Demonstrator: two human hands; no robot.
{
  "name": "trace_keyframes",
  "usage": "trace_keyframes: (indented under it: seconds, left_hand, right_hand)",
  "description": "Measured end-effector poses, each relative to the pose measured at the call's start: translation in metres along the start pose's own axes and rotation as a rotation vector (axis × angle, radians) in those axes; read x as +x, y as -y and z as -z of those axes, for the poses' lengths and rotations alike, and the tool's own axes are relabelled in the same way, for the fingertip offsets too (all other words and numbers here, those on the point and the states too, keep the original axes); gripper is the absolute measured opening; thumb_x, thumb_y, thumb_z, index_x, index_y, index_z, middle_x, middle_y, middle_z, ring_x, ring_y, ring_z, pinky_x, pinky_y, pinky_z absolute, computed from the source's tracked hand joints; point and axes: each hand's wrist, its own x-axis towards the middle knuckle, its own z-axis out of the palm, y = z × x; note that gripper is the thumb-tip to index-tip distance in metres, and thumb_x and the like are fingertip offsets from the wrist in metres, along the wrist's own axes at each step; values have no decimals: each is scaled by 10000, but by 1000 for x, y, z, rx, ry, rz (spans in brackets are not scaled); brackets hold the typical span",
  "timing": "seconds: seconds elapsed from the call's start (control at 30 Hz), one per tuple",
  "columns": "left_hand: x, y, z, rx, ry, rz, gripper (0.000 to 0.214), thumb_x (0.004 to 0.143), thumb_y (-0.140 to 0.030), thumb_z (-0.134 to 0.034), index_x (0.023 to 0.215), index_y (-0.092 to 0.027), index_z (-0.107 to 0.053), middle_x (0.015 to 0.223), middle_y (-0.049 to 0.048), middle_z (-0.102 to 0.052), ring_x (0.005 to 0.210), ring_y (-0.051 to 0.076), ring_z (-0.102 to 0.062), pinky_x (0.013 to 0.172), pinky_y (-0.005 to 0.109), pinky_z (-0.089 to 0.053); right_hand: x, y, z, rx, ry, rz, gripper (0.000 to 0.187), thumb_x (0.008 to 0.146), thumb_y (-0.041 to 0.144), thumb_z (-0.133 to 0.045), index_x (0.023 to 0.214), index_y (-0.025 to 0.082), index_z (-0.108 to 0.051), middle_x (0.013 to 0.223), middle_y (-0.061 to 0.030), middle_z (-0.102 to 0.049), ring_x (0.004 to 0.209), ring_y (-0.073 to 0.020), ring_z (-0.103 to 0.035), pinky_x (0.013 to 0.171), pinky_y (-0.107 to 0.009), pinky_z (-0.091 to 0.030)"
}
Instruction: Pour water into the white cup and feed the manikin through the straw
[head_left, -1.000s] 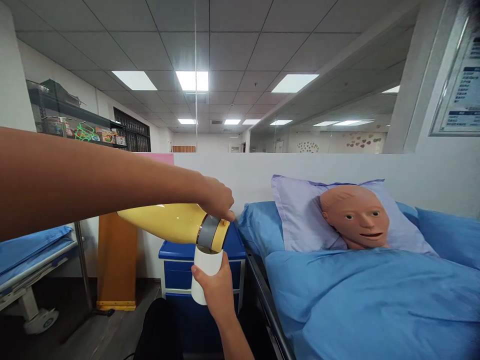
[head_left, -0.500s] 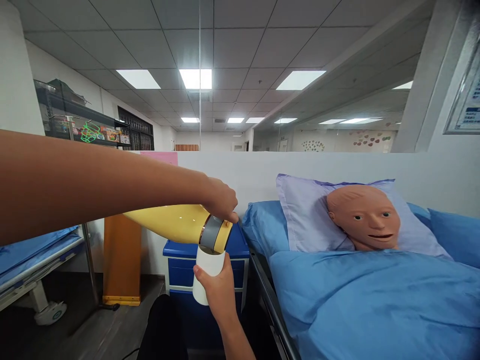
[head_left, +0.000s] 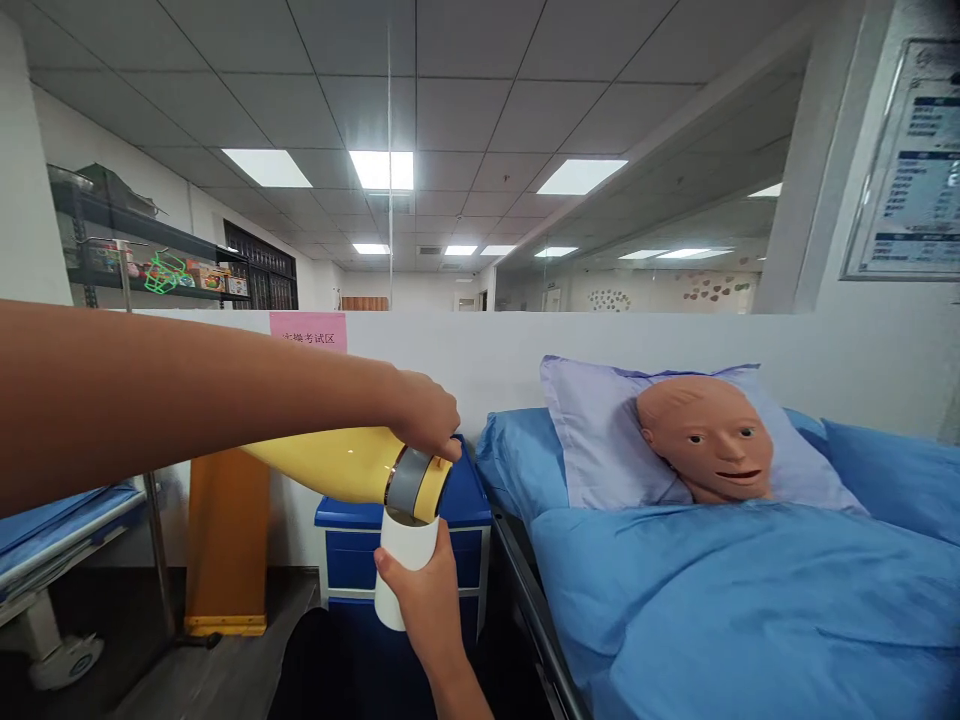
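Observation:
My left hand (head_left: 429, 412) comes in from the left and is closed on the top of a yellow thermos jug (head_left: 337, 470). The jug's handle is hidden behind that hand and forearm. Tilted far over to the right, the jug has its grey-banded neck down at the mouth of a white cup (head_left: 409, 548). My right hand (head_left: 431, 590) wraps round this cup from the right, thumb across its near side. The cup leans a little. Whether liquid is flowing, I cannot make out.
A blue bedside cabinet (head_left: 352, 555) stands behind the cup. At right, a bed with blue bedding (head_left: 675, 600) and dark rail (head_left: 536, 620) holds a manikin (head_left: 705, 440) on a lilac pillow (head_left: 574, 430). Another bed (head_left: 67, 540), a pole (head_left: 157, 560) and an orange board (head_left: 229, 540) stand left.
The view has shifted slightly, so the whole scene sits a bit lower and further left. Both hands keep hold of jug and cup, with the jug's neck still at the cup's mouth.

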Motion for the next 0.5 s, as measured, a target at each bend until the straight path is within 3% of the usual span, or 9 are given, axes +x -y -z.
trace_keyframes:
  seconds: [0.1, 0.2, 0.3, 0.4, 0.5]
  left_hand:
    - [7, 16, -11, -44, 10, 30, 548, 874, -631, -409, 870, -210, -759, 763, 140, -705, 772, 283, -640, 716, 384, -449]
    - [11, 55, -41, -225, -19, 135, 648, 868, -701, -340, 785, -186, -725, 746, 130, -677, 722, 247, -617, 722, 360, -450]
    - [7, 106, -90, -484, -146, 281, 730, 921, -690, -160, 735, -164, -631, 680, 88, -606, 628, 190, -555, 677, 327, -449]
    - [1, 150, -145, -878, -313, 456, 650, 919, -724, -125, 704, -210, -460, 557, 2, -432, 504, 139, -412, 528, 284, -388]
    - [11, 179, -192, -1245, -484, 613, 621, 880, -804, -147, 661, -242, -297, 535, -34, -308, 466, 114, -285, 442, 262, -300]
  right_hand:
    - [7, -3, -1, -18, 54, 1, 443, 637, 270, -772, 1039, 202, -598, 861, -12, -710, 788, -219, -646, 700, -313, -517]
    - [18, -15, -1, -33, 122, -18, 430, 634, 266, -773, 1016, 192, -592, 857, -10, -703, 782, -211, -640, 707, -308, -509]
    - [26, -43, 3, -62, 77, -99, 397, 636, 269, -761, 988, 183, -599, 826, -11, -694, 759, -213, -635, 702, -315, -506]
    - [26, -81, 11, -54, -3, -151, 364, 636, 266, -744, 968, 187, -615, 814, -19, -693, 755, -226, -640, 685, -321, -508]
    - [24, -119, 21, -51, -23, -219, 367, 620, 277, -724, 961, 194, -618, 815, -25, -687, 767, -240, -646, 685, -327, -512]
